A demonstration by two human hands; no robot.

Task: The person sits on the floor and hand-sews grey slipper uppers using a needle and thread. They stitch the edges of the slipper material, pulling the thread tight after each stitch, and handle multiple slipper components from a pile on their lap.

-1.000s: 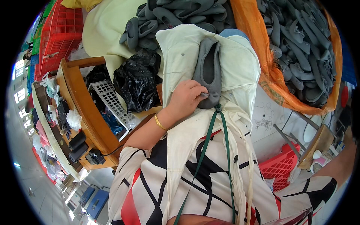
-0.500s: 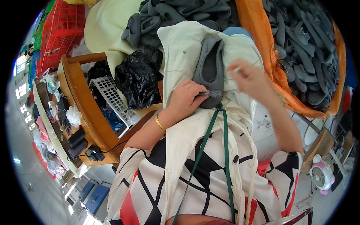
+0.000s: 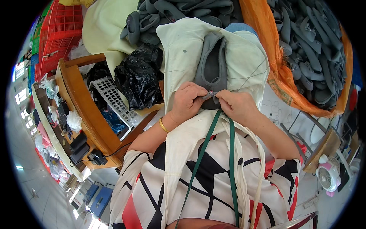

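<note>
A grey slip-on shoe (image 3: 201, 68) lies on the cream apron over my lap, its toe toward me. My left hand (image 3: 187, 100) is closed in a pinch on a small grey bow (image 3: 211, 94) with a pinkish spot, held at the shoe's toe. My right hand (image 3: 237, 105) meets it from the other side, thumb and finger pressed together at the bow's edge. What exactly those right fingertips grip is too small to tell. Thin dark thread (image 3: 254, 72) loops over the apron beside the right hand.
Grey shoes (image 3: 164, 17) are heaped beyond my lap. An orange sack (image 3: 263, 42) at right holds many more. On the left stand a wooden drawer unit (image 3: 82, 103), a black plastic bag (image 3: 139, 70) and a white perforated basket (image 3: 114, 99). A small fan (image 3: 327, 173) sits lower right.
My right hand has come in from the right, where it was raised and blurred, down to the bow at the toe. The left hand keeps its pinch on the bow.
</note>
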